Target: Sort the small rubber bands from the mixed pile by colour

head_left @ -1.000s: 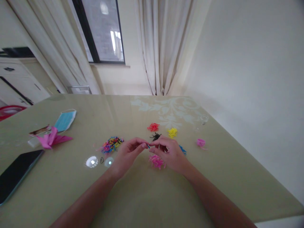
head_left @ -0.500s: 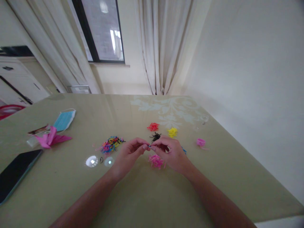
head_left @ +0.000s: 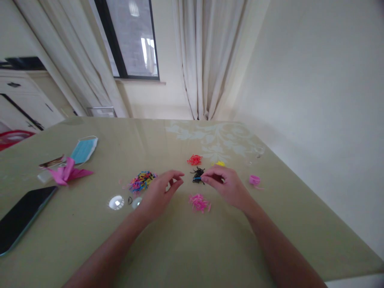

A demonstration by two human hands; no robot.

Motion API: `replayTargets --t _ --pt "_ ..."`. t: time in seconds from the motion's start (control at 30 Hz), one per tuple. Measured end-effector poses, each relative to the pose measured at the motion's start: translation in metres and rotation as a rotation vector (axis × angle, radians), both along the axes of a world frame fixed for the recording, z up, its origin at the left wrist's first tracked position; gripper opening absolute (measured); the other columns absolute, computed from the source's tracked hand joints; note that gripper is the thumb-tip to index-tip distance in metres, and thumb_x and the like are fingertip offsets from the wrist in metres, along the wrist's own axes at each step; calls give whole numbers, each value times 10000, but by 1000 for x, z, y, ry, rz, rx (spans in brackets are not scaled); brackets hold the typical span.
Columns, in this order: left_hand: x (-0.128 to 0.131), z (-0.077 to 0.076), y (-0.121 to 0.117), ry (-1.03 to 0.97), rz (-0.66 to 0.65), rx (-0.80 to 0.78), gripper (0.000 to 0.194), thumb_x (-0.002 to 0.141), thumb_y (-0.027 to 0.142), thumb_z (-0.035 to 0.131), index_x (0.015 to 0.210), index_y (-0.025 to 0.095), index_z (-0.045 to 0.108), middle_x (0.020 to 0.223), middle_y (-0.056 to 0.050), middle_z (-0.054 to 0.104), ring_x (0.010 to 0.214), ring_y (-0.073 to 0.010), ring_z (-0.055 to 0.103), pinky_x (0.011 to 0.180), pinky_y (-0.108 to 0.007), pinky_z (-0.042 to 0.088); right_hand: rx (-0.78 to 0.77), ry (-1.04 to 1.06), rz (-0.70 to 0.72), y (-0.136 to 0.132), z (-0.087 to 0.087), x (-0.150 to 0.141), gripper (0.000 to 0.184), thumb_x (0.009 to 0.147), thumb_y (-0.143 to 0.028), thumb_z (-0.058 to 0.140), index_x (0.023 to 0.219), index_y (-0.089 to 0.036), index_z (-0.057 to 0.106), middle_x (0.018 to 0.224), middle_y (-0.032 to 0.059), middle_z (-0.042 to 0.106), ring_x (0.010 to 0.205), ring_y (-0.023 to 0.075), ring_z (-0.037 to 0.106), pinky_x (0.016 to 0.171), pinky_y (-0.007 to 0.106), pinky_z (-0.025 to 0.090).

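Between the thumb and forefinger of my right hand (head_left: 225,184) is a small blue rubber band (head_left: 197,178), held over the pile of black rubber bands (head_left: 198,173). My left hand (head_left: 162,192) is apart from it, thumb and forefinger parted with nothing visible between them. Just left of that hand lies a mixed heap of coloured bands (head_left: 142,181), partly covered by it. Pink bands (head_left: 199,203) lie nearer me, red bands (head_left: 195,159) farther off. The yellow bands (head_left: 220,163) are partly hidden behind my right hand.
A pink coiled strip (head_left: 255,180) lies to the right on the table. Two clear round discs, one of them glinting (head_left: 116,203), sit left of my left hand with a dark loop (head_left: 130,200) between them. Farther left are a phone (head_left: 25,214), a pink folded-paper figure (head_left: 68,173) and a blue mask (head_left: 84,150).
My hands, fingertips together before, have separated. The right one has moved right and slightly away from me with the blue band; the left has let go and its fingers have parted.
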State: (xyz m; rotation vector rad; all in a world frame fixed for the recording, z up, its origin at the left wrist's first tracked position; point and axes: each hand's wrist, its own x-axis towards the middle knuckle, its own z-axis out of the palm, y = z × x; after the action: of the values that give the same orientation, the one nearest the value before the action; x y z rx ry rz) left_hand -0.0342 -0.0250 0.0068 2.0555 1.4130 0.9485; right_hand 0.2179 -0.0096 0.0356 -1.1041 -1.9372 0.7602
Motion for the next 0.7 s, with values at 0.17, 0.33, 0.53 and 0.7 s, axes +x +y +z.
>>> replayTargets --t 0.17,0.33,0.53,0.7 --pt "-29 -2 9 729 238 179 264 988 195 535 1139 205 750 1217 -152 726 1135 -372 617 922 -507 477 -119 -180 51 13 6 41 212 919 -360 715 824 -192 803 731 28 721 654 163 596 594 274 425" --pt "-45 -3 14 928 365 112 326 1035 260 442 1077 184 755 1201 -169 716 1131 -379 607 890 -497 479 -241 -331 21 18 11 83 179 843 -334 748 763 -184 803 708 44 748 628 187 637 599 293 459" --pt "-49 -2 21 922 352 47 334 1043 275 415 1046 205 742 1135 -123 741 1111 -324 645 909 -451 475 -341 -448 -45 28 3 96 172 776 -316 741 757 -163 817 737 64 786 695 224 692 656 305 479" --pt "-49 -3 24 826 370 21 294 1026 304 442 1062 210 719 1144 -111 740 1115 -321 650 913 -453 484 -390 -456 -11 29 0 95 192 768 -322 720 771 -167 832 754 63 802 709 235 708 657 304 483"
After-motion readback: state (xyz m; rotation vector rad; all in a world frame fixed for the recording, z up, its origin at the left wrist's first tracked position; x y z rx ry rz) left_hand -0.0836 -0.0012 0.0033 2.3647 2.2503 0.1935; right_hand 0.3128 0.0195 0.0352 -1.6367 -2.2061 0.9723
